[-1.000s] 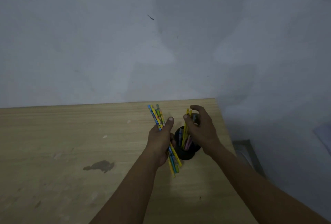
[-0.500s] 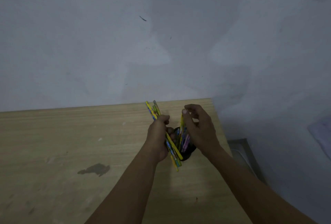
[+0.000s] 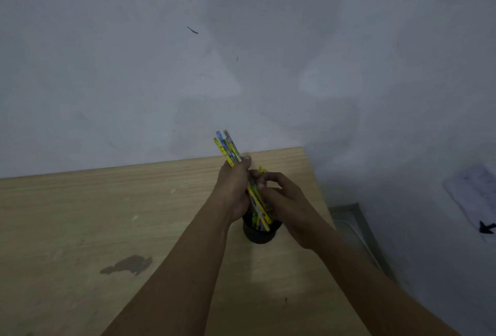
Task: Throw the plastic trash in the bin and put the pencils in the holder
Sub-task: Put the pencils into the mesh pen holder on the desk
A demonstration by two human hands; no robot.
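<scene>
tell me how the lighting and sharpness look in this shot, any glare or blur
Head view: dim and flat, no glare; soft overlapping shadows fall on the wall. The left hand and right hand look dark and slightly soft, and the pencils are the only bright colour. The black holder is almost lost in shadow. The table edge tilts, from the wide-angle lens.

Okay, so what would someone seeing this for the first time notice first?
Probably the bundle of bright pencils gripped in the left hand, tilted over the black holder near the table's far right corner. The right hand pinches at them beside it. A dark stain marks the wood to the left.
</scene>
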